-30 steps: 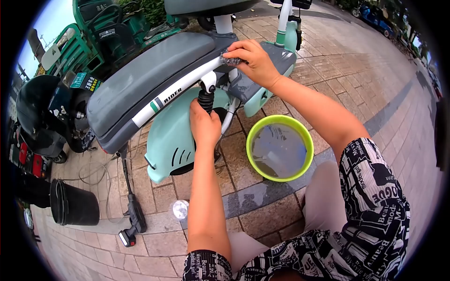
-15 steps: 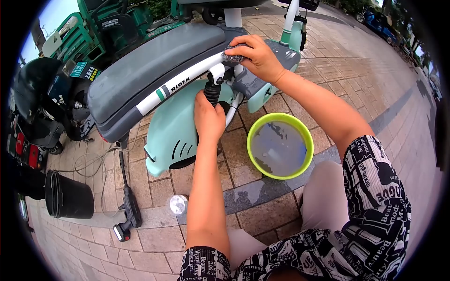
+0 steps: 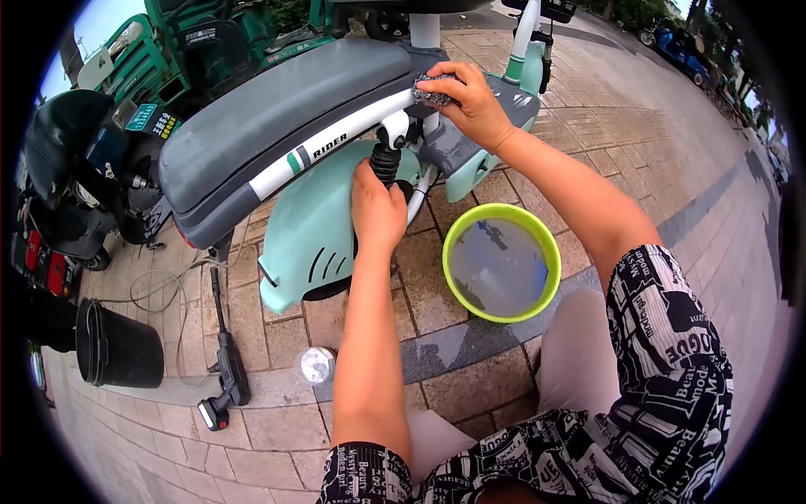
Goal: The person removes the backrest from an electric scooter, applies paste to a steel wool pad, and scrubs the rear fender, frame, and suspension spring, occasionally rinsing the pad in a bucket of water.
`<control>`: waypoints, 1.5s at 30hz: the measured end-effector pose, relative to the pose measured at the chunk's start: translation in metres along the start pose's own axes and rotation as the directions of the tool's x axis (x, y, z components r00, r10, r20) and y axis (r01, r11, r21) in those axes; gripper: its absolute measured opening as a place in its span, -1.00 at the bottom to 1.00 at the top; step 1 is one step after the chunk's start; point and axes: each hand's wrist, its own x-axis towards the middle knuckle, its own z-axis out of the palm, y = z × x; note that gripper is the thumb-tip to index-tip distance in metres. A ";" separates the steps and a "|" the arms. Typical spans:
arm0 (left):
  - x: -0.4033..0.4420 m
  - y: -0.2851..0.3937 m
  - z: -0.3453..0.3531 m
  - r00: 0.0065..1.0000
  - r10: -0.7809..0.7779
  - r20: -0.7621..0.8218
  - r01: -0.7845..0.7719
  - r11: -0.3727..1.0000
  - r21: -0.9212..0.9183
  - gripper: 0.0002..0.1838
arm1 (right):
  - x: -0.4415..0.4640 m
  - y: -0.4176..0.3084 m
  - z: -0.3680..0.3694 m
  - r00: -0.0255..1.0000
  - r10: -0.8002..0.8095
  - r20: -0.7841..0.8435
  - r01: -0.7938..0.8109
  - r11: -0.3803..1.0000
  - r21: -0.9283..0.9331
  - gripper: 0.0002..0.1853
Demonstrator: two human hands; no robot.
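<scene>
My right hand (image 3: 477, 107) pinches a grey, fuzzy scrubbing pad (image 3: 431, 91) against the front end of the white side rail (image 3: 369, 119) marked RIDER. Above that rail runs the long grey seat (image 3: 277, 105) of an electric scooter. Lower down, my left hand (image 3: 378, 212) is closed around the lower part of the black ribbed shock absorber (image 3: 386, 161); some of its fingers are hidden. Beside that hand curves the mint-green rear fender (image 3: 306, 227). A yellow-green basin (image 3: 552, 290) of cloudy water stands on the paving, right of my left forearm.
A black pressure-washer gun (image 3: 228, 370) lies on the bricks at left, near a black bucket (image 3: 126, 344) and a coiled hose (image 3: 180, 294). A clear plastic container (image 3: 317, 365) sits by my left forearm. Parked at far left is a dark scooter (image 3: 71, 160), with a green vehicle (image 3: 201, 50) behind.
My right hand and the scrubbing pad have shifted slightly right and down at the rail's front end. My left hand keeps its grip on the shock absorber.
</scene>
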 end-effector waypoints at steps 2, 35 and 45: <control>0.002 0.007 0.000 1.000 -0.013 -0.017 0.013 1.000 0.014 -0.42 | 0.010 -0.015 0.009 0.994 -0.113 0.010 0.112 0.992 0.057 -0.54; -0.003 -0.001 0.006 0.993 -0.090 -0.080 0.086 0.995 -0.051 -0.50 | 0.091 -0.169 0.046 0.841 -0.514 0.167 0.507 0.858 0.087 -0.52; -0.005 0.001 -0.015 0.992 -0.102 -0.081 0.065 0.928 -0.366 -0.47 | 0.137 -0.264 0.105 0.605 -0.741 0.290 0.789 0.608 -0.090 -0.66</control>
